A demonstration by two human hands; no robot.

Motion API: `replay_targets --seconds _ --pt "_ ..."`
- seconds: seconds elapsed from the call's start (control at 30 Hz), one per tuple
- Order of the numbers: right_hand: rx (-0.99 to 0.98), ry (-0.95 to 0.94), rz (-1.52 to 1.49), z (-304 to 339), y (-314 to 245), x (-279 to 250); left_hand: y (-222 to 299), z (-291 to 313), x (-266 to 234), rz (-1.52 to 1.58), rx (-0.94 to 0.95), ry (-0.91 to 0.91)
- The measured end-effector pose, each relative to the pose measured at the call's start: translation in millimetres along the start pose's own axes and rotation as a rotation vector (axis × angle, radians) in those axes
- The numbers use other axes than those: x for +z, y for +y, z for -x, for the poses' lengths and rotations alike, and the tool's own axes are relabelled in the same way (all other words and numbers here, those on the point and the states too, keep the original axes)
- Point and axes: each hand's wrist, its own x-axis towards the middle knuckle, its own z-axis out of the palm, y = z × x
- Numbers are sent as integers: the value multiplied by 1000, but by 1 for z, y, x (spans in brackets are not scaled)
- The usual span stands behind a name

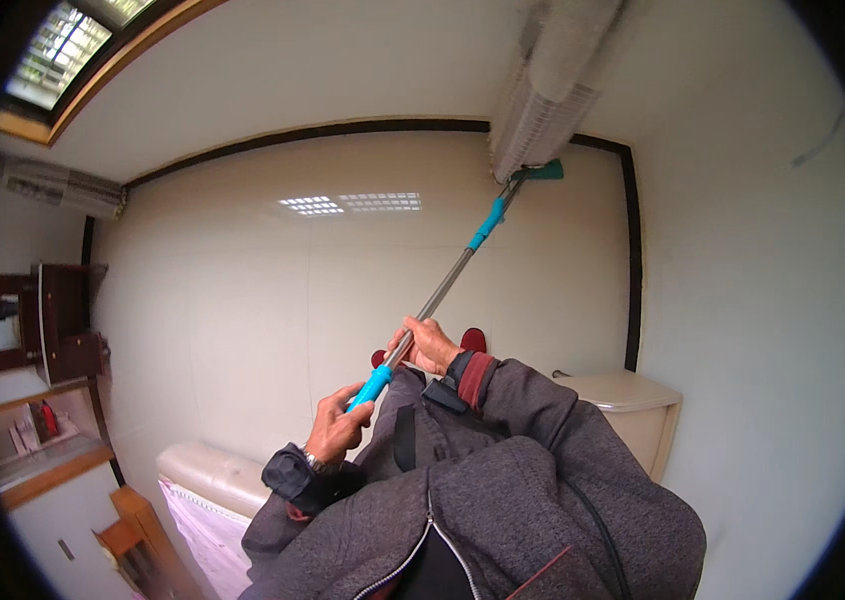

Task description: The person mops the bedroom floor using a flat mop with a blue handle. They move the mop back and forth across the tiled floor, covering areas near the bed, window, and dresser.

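Note:
Both my hands are closed around the pole of a mop [446, 287], a grey metal tube with turquoise sleeves. Lower down, my left hand [336, 428] wraps the turquoise grip at the near end. Farther up the pole, my right hand [426, 347] holds the bare metal. The pole slants away to the far right, where its flat teal head [546, 171] lies on the floor by the foot of a tall pale ribbed unit [549, 90]. That unit hides part of the head.
Pale glossy floor [243, 300] runs to dark skirting at the walls. To my right stands a cream cabinet [633, 393]. A bed end with pink cloth [208, 520] is at near left; dark wooden furniture [73, 320] and a shelf line the left. My red shoes show below.

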Motion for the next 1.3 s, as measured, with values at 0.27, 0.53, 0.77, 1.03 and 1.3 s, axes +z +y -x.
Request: replay_targets --seconds 0.27,0.53,0.77,1.03,1.3 --pt "236 -76 123 -28 85 65 -51 59 -82 128 12 198" --pt "446 -117 316 -52 128 95 -100 79 -100 353 45 374" --pt "568 -169 495 -71 125 123 -103 79 -89 573 66 488" --pt "609 -215 697 -96 132 143 -112 66 -73 790 165 548" --pt "533 -204 681 -130 88 164 -56 38 -79 812 316 340"
